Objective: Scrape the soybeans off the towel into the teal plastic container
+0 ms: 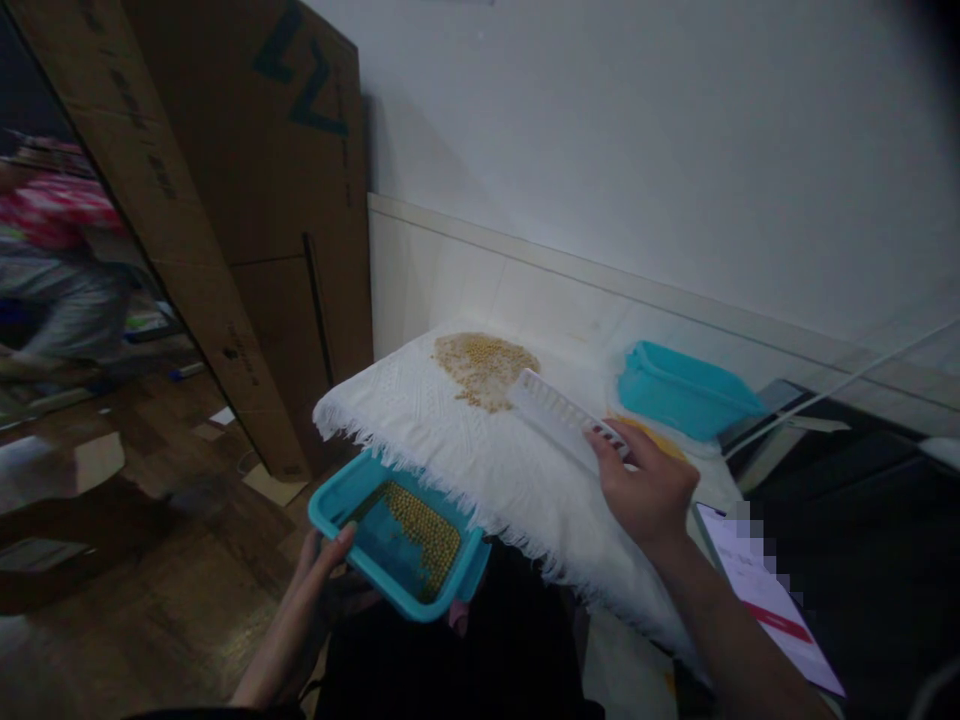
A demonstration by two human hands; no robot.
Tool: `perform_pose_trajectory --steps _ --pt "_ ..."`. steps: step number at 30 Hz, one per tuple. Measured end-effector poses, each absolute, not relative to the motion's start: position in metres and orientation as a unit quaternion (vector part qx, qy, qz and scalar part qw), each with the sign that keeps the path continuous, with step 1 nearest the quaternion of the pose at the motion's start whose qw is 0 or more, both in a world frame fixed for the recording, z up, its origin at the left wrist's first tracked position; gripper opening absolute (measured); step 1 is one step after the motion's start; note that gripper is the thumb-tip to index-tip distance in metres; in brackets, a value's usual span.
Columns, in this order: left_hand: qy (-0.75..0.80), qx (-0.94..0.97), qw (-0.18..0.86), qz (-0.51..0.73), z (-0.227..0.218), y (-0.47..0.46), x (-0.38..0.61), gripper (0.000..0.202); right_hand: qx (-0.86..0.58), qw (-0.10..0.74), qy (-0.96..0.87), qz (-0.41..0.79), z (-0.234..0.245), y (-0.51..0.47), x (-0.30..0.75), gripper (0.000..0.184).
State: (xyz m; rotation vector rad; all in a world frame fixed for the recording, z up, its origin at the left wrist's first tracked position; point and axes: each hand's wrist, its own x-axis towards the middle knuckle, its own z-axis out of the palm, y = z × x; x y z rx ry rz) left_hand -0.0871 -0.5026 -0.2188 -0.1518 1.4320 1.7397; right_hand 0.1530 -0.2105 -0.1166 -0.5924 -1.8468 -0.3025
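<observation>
My left hand (330,565) is closed on the near left rim of a blue plastic container (326,512), just below the fringed edge of the cloth. Yellow beans (427,525) lie on the container's floor, mostly toward its right side. Between the fingers of my right hand (645,480) is a long white plastic tray (559,410) with a row of slots, held tilted over the cloth. Its far end touches or overlaps the near side of a spread heap of similar beans (487,365). A white fringed cloth (450,455) lies under the heap.
A second blue container (682,390) stands at the back right against the wall. Beside my right forearm lies a clipboard with paper (765,600). A tall cardboard box (292,250) borders the table on the left; beyond it, a person (60,240) sits low.
</observation>
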Motion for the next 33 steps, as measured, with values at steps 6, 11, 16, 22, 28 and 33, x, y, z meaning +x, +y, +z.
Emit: perform_pose_trajectory --steps 6,11,16,22,28,33 --pt "0.619 -0.053 0.421 0.661 -0.233 -0.502 -0.095 0.080 -0.306 0.523 -0.782 -0.145 -0.139 -0.174 0.158 0.034" --pt "0.613 -0.048 0.414 0.671 -0.235 -0.501 -0.094 0.077 -0.305 0.510 -0.793 -0.136 -0.146 -0.176 0.157 0.036" --pt "0.613 -0.036 0.408 0.675 -0.238 -0.502 -0.094 0.080 -0.278 0.528 -0.793 -0.123 -0.145 -0.181 0.158 0.029" --pt "0.607 -0.031 0.409 0.681 -0.250 -0.504 -0.098 0.085 -0.258 0.534 -0.796 -0.115 -0.146 -0.187 0.159 0.025" --pt "0.608 -0.040 0.409 0.680 -0.248 -0.503 -0.097 0.081 -0.254 0.524 -0.804 -0.121 -0.146 -0.189 0.158 0.028" --pt "0.615 -0.039 0.402 0.677 -0.246 -0.503 -0.096 0.078 -0.233 0.533 -0.805 -0.119 -0.144 -0.195 0.158 0.026"
